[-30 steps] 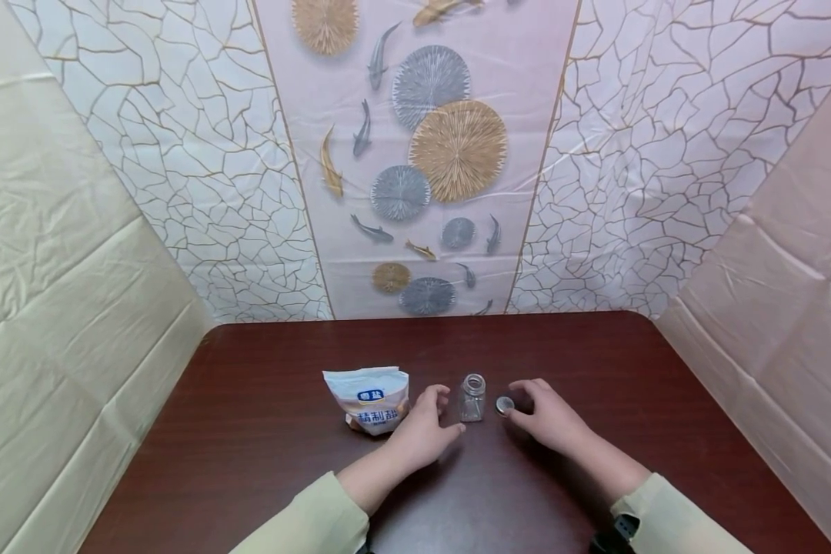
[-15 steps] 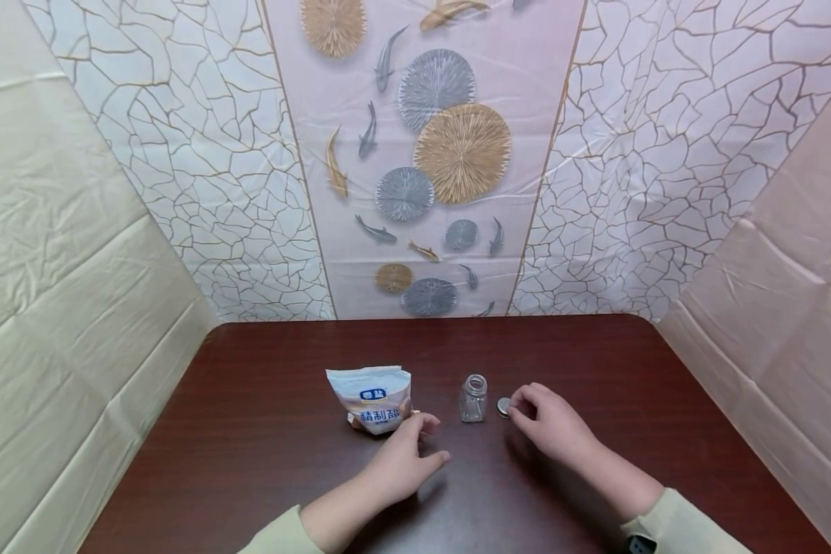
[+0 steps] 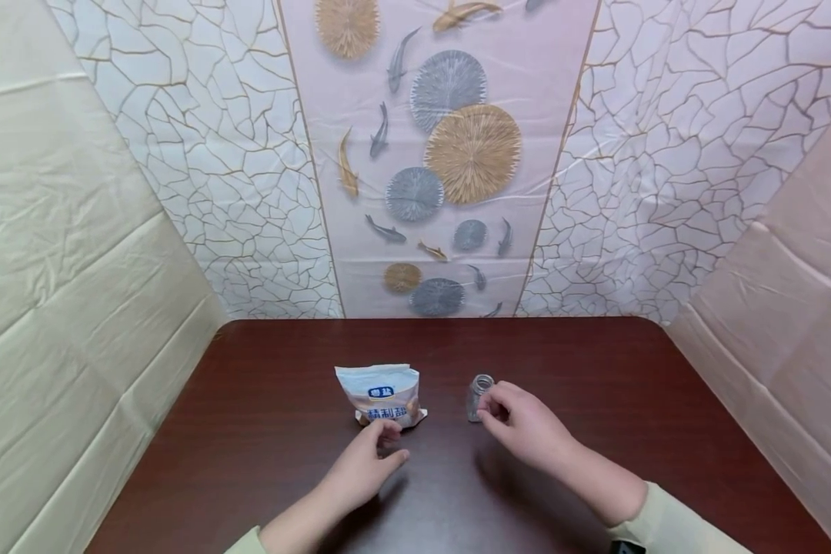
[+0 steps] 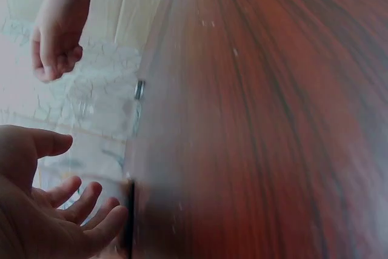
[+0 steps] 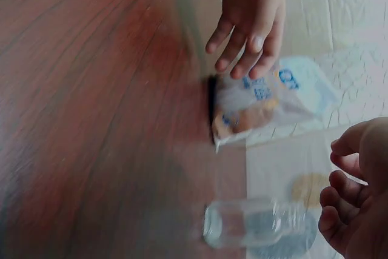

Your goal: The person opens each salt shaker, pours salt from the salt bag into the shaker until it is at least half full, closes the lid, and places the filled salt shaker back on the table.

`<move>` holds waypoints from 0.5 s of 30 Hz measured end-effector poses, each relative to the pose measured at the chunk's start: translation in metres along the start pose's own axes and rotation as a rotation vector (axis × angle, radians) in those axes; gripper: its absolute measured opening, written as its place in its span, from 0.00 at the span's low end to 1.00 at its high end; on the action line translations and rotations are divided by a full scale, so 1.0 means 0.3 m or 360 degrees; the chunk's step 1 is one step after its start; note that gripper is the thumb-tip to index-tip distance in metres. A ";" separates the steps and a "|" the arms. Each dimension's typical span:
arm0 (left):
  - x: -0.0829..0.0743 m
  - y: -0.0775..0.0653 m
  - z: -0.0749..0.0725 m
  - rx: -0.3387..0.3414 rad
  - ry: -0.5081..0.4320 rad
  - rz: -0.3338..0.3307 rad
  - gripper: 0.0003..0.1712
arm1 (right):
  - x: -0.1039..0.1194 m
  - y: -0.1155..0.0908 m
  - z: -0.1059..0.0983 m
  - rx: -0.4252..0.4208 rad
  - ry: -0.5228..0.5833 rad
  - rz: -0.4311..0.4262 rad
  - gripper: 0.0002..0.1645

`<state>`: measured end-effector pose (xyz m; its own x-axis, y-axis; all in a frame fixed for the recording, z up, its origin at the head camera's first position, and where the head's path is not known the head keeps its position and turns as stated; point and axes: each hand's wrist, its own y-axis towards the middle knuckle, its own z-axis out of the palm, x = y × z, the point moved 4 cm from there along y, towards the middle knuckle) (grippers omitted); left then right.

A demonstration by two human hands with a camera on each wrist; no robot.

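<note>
A white and beige salt bag (image 3: 381,388) stands on the table, its printed front facing me. My left hand (image 3: 360,468) is at the bag's near side, its fingers relaxed and bent around nothing. Right of the bag stands a small clear glass jar (image 3: 475,404) with its mouth uncovered. My right hand (image 3: 526,423) overlaps the jar in the head view; in the right wrist view this hand (image 5: 354,189) is loosely curled above the glass jar (image 5: 242,225), holding nothing. A small metal lid (image 4: 139,89) lies on the tabletop, hidden behind my right hand in the head view.
The dark red-brown table (image 3: 277,446) reaches back to a patterned cloth wall (image 3: 443,154). Beige cloth walls, on the left (image 3: 76,269) and on the right (image 3: 789,285), close in both sides.
My left hand has drawn back to the left, from beside the jar to in front of the bag. My right hand has moved left from the lid to over the jar.
</note>
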<state>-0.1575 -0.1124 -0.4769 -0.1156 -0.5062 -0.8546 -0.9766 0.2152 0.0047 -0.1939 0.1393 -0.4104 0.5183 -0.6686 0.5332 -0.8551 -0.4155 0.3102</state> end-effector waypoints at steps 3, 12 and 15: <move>0.019 -0.006 -0.034 -0.0057 0.0015 -0.0021 0.20 | 0.037 0.024 0.004 0.0030 0.0013 -0.0036 0.11; 0.091 -0.014 -0.111 -0.0239 0.0008 -0.0128 0.15 | 0.134 0.078 0.008 0.0045 0.0037 -0.0087 0.05; 0.111 -0.010 -0.133 -0.0351 -0.0031 -0.0166 0.14 | 0.162 0.100 0.009 0.0020 0.0057 -0.0104 0.05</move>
<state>-0.1658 -0.1633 -0.4845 -0.0107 -0.4992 -0.8664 -0.9993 -0.0260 0.0273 -0.1942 0.0928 -0.3773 0.5722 -0.6175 0.5397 -0.8189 -0.4657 0.3354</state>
